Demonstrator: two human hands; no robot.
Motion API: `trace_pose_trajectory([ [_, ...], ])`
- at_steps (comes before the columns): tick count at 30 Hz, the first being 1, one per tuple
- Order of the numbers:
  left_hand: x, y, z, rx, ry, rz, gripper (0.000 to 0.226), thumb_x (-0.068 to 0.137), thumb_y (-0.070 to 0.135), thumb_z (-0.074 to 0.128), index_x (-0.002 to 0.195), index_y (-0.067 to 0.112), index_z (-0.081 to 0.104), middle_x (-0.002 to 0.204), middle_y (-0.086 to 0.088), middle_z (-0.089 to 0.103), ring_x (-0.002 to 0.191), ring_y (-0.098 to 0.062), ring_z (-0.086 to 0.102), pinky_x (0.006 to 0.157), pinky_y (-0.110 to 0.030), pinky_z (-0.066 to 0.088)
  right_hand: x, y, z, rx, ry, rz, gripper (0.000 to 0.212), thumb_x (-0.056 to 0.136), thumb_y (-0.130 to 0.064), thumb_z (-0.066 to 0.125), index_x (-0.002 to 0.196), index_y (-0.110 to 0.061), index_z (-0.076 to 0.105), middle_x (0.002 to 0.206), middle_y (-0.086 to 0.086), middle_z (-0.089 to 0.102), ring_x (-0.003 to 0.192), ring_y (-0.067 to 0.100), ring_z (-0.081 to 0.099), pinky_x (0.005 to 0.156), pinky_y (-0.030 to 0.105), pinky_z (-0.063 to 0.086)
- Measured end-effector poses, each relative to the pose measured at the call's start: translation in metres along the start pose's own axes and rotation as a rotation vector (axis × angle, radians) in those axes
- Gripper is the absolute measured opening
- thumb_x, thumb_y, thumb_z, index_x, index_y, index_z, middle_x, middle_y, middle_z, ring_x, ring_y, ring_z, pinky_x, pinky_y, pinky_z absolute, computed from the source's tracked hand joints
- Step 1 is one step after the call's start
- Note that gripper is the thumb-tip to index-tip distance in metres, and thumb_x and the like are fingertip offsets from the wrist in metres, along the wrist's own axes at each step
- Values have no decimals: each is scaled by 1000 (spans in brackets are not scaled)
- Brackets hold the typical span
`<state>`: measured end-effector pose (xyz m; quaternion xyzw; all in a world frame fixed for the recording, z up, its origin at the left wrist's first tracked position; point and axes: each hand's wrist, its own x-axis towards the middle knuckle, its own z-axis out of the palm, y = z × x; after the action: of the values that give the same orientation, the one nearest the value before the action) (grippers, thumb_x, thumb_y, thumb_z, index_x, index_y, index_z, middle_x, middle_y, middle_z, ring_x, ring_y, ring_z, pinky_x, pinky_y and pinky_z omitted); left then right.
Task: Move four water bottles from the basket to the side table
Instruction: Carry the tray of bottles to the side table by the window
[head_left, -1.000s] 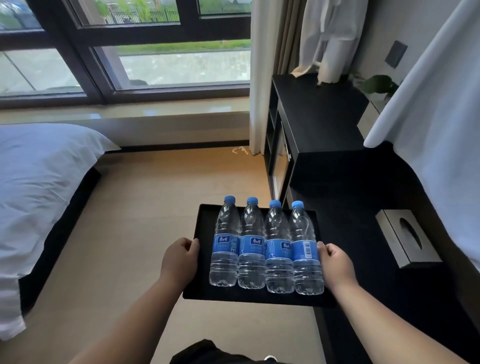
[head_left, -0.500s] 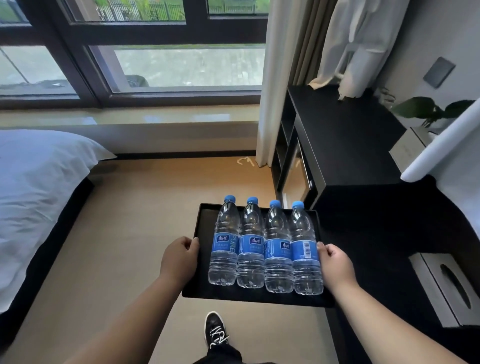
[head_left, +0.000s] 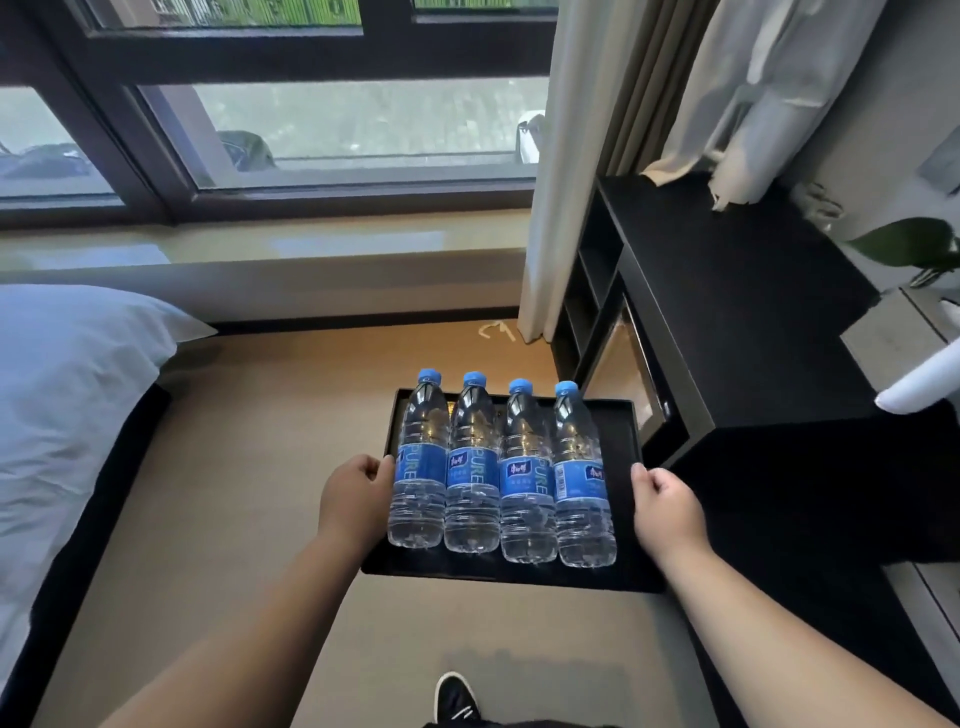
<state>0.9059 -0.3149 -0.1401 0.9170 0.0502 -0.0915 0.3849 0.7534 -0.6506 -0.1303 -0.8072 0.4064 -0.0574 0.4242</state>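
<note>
Black tray gripped at its sides by left hand and right hand, fingertips hidden beneath; four bottles in touching row.

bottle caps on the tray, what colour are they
Blue on all four bottle caps, seen best in the head view.

Both forearms are bare, no sleeves showing; a black shoe with white laces and sole shows below.

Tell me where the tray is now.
Head view, centre: the tray is held above the floor between the left hand and right hand, beside the black cabinet.
</note>
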Motion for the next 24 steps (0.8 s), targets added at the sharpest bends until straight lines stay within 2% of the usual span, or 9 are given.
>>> trace_pose_trajectory([
  [5, 32, 11, 4, 8, -3, -9, 38, 96, 31, 56, 64, 12, 63, 57, -4, 63, 57, -19, 59, 51, -31, 41, 34, -14, 11, -7, -1, 3, 47, 106, -35, 51, 66, -10, 51, 60, 5, 56, 62, 27, 53, 59, 35, 39],
  [11, 75, 36, 30, -30, -30, -78, 35, 96, 35, 57, 67, 17, 66, 56, 1, 66, 54, -16, 60, 50, -29, 39, 94, -16, 22, 1, -4, 6, 47, 106, -35, 51, 66, -10, 51, 60, 4, 57, 60, 22, 53, 55, 30, 38],
  [15, 109, 62, 54, 0, -28, -119, 35, 96, 36, 56, 68, 18, 66, 55, 1, 66, 54, -15, 60, 49, -29, 38, 151, -22, 24, 2, -34, -5, 48, 106, -34, 50, 71, -2, 53, 63, 13, 58, 62, 28, 53, 60, 36, 39],
  [18, 139, 91, 73, 9, -8, -134, 36, 95, 40, 55, 68, 20, 66, 56, 8, 66, 54, -12, 60, 48, -28, 37, 198, -34, 17, -2, -46, -12, 47, 106, -34, 50, 68, -6, 52, 62, 8, 58, 63, 27, 53, 62, 38, 40],
  [24, 193, 160, 116, 21, 1, -110, 39, 95, 45, 54, 68, 20, 66, 58, 5, 67, 56, -14, 61, 50, -30, 43, 285, -55, -18, 4, -20, -17, 47, 106, -33, 52, 64, -12, 49, 62, 5, 56, 61, 20, 51, 58, 28, 39],
])
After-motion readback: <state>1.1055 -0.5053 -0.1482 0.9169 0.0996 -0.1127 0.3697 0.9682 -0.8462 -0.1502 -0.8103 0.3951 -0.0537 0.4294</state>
